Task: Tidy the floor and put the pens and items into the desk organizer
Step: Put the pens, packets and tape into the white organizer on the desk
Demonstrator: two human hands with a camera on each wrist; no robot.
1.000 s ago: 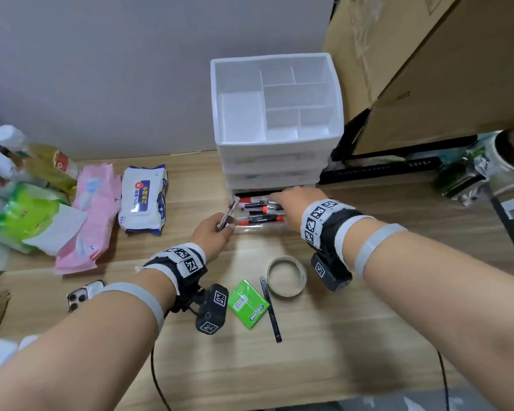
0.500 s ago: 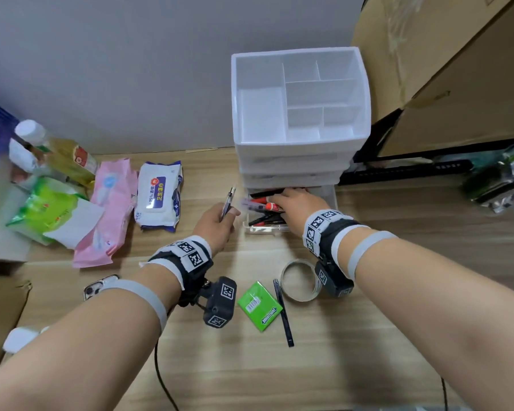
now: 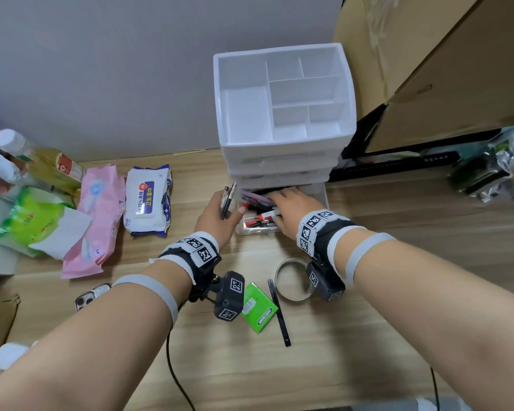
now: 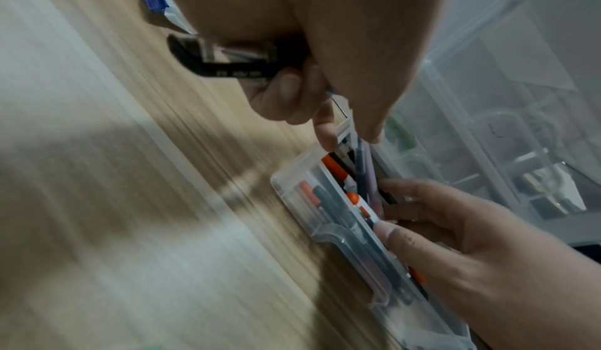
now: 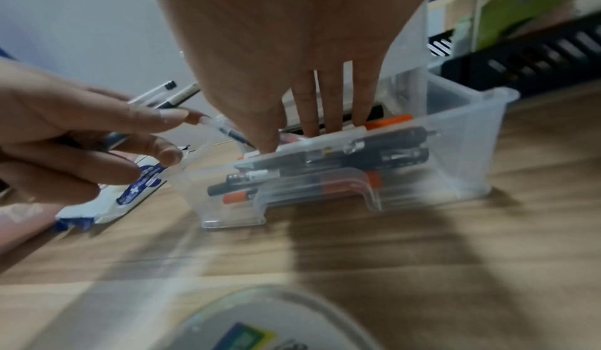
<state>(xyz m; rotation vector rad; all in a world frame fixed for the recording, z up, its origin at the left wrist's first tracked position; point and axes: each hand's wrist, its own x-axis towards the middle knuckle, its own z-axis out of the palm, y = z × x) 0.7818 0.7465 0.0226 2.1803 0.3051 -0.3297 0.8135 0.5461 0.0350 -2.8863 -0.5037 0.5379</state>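
A white desk organizer [image 3: 282,149] stands on the wooden floor by the wall, its clear bottom drawer [image 3: 321,194] pulled out. Several pens and markers [image 3: 261,216] with black and orange parts lie in the drawer [image 5: 455,150]. My left hand [image 3: 232,212] hovers at the drawer's left corner and grips a few pens [image 3: 227,200], tips pointing into the drawer [image 4: 292,175]. My right hand [image 3: 282,200] reaches into the drawer, its straight fingers [image 5: 331,114] pressing down on the pens [image 5: 357,155] there.
Near my wrists lie a green gum pack [image 3: 258,310], a thin black tool [image 3: 279,312], a tape ring [image 3: 293,280] and a phone [image 3: 91,296]. Wipe packs [image 3: 147,200] and a bottle [image 3: 36,161] sit at the left. Cardboard boxes [image 3: 442,69] stand at the right.
My left hand has brought its pens to the drawer's left corner and lowered their tips in. My right hand has slid deeper into the drawer over the pens.
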